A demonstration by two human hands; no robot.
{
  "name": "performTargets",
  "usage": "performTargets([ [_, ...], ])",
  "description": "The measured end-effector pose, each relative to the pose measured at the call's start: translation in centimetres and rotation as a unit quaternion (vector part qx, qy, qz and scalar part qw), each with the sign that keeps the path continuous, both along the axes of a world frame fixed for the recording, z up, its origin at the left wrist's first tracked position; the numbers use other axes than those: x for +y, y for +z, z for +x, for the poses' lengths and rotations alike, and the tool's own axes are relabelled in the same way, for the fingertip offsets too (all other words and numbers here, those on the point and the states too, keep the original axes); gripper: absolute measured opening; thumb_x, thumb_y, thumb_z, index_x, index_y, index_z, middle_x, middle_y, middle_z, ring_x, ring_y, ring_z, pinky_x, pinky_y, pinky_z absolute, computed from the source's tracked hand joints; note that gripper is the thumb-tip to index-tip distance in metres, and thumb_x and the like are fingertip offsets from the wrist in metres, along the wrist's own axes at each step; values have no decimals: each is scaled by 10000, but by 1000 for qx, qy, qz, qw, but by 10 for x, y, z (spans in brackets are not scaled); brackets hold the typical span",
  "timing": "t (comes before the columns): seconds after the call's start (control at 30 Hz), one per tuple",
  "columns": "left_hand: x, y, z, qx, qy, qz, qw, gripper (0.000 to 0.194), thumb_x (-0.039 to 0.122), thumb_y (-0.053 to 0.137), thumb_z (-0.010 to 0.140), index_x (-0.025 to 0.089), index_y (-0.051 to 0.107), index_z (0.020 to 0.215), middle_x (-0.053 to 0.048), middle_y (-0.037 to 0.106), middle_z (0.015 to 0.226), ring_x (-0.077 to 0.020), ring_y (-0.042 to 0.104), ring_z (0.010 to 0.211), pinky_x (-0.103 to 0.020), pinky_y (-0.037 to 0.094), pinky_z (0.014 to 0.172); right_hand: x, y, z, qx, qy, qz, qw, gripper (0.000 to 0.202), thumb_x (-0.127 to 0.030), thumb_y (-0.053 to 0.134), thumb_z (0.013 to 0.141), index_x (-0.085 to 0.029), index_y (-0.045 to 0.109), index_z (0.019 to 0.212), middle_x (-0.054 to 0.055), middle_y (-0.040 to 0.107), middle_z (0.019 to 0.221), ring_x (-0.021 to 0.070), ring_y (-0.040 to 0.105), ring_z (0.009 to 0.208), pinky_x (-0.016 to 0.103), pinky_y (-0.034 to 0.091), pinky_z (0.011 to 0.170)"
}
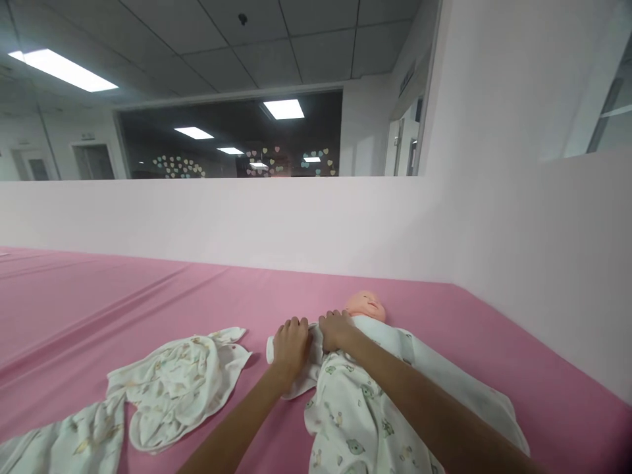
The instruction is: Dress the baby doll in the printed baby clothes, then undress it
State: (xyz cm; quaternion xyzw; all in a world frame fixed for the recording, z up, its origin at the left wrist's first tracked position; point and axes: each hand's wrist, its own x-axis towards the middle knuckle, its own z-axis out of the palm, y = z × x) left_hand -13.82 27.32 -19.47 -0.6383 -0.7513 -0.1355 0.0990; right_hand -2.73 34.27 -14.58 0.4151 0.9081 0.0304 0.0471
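Observation:
A baby doll [366, 305] lies on the pink sheet, its head showing above white clothing [355, 408] printed with small green animals. My left hand [292, 345] is closed around the white sleeve end to the left of the doll. Close to the doll's shoulder, my right hand [336, 329] grips the same sleeve, fingers curled over it. Whatever is inside the sleeve is hidden. A plain white cloth [459, 375] lies beneath and to the right of the printed clothing, partly behind my right forearm.
Crumpled printed baby clothes [182, 388] lie on the pink sheet [148, 296] at the left, with another printed garment [74, 438] at the lower left corner. A white padded wall [222, 220] runs behind and along the right.

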Motion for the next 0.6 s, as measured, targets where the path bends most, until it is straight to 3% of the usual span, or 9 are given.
performTargets([
  [0.17,0,-4,-12,-56,31,7,998,241,166,349,925,164,550,1058,-113,632,1040,-270,599,996,-372,432,808,4,10,19,12,19,13,1000,606,-399,738,664,-175,587,1206,179,583,1212,342,548,1124,456,379,941],
  [0.3,-2,-6,-30,-118,46,-9,992,226,206,370,922,184,543,1067,-100,651,1050,-258,619,978,-355,445,767,5,23,46,51,36,26,998,360,-367,568,810,-197,607,1124,141,609,1125,284,588,1006,396,403,851],
  [0.43,-13,-8,-40,-173,57,-25,983,220,225,397,918,175,560,1057,-112,663,1078,-242,620,1020,-329,450,795,7,32,74,203,53,14,978,278,-294,553,809,-206,621,1064,112,625,1079,251,590,1012,350,410,849],
  [0.5,-17,-9,-41,-193,55,-24,979,241,252,437,905,176,564,1095,-125,653,1130,-248,609,1058,-333,449,832,13,35,83,265,36,-2,963,278,-312,528,838,-218,617,1084,128,629,1121,246,608,1017,351,421,840],
  [0.6,-17,-9,-44,-224,46,-19,973,282,286,469,895,179,574,1134,-124,648,1171,-256,587,1113,-346,435,899,23,35,80,254,2,-37,966,262,-437,526,858,-235,655,964,157,674,991,243,656,839,382,426,698],
])
